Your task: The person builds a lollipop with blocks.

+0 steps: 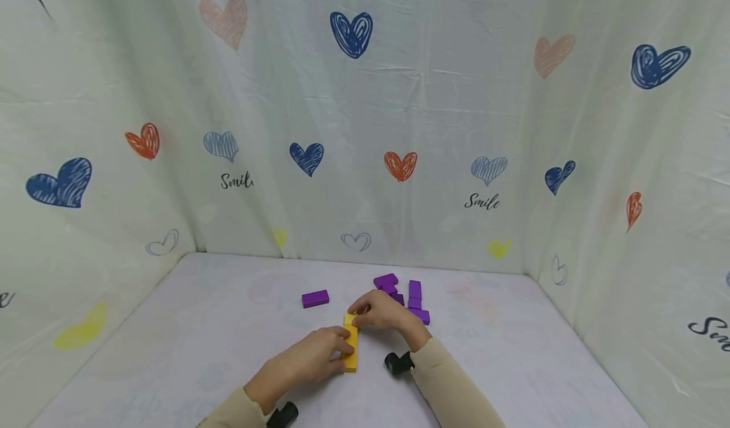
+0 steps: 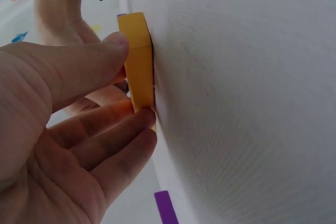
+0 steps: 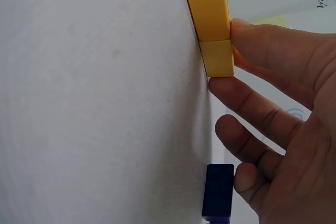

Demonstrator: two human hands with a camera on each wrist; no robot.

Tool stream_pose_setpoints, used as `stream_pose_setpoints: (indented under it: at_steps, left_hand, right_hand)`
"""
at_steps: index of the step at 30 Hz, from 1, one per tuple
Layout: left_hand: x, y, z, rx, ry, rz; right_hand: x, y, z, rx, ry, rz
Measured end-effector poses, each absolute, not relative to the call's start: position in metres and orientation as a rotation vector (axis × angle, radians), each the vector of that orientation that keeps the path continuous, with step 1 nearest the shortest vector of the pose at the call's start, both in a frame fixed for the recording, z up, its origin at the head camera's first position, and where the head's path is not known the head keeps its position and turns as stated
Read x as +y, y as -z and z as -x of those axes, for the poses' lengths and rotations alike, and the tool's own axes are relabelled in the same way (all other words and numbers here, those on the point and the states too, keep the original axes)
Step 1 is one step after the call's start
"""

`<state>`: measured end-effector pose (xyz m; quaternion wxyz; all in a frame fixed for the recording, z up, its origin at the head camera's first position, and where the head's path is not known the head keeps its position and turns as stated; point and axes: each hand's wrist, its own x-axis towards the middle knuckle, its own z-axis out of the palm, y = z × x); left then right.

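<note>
Two yellow blocks lie end to end on the table, the longer-looking near block point(image 1: 351, 359) and a far block point(image 1: 349, 319). My left hand point(image 1: 312, 355) holds the near block; in the left wrist view its thumb lies on the yellow block point(image 2: 139, 72) and its fingertips touch farther along. My right hand point(image 1: 383, 312) pinches the far block, with its thumb beside the joint and a finger at the end of the yellow block point(image 3: 218, 59) in the right wrist view. The blocks' ends meet. The fingers partly hide both blocks in the head view.
A single purple block point(image 1: 315, 298) lies beyond the left hand. Several purple blocks point(image 1: 415, 291) lie grouped beyond the right hand, some partly behind it. The white table point(image 1: 513, 364) meets a heart-printed curtain point(image 1: 445, 225) at the back and sides.
</note>
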<state>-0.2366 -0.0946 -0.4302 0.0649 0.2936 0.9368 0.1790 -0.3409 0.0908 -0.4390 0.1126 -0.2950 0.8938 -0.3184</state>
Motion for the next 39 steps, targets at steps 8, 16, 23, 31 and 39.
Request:
stream_pose_setpoints:
  at_steps: [8,16,23,31,39]
  left_hand:
    - [-0.095,0.429,0.237,2.837,-0.537,-0.879]
    - [-0.097,0.425,0.238,2.866,-0.544,-0.871]
    - [-0.097,0.425,0.242,2.867,-0.562,-0.827]
    - [-0.096,0.43,0.247,2.865,-0.556,-0.836]
    - [-0.095,0.436,0.248,2.879,-0.495,-0.836]
  right_hand:
    - [0.094,0.431,0.342,2.652,0.91,0.884]
    - [0.118,0.419,0.354,2.705,0.999,0.89]
    - [0.143,0.418,0.364,2.788,0.994,0.756]
    - [0.156,0.422,0.368,2.848,0.953,0.731]
    - [0.173,0.427,0.362,2.86,0.913,0.677]
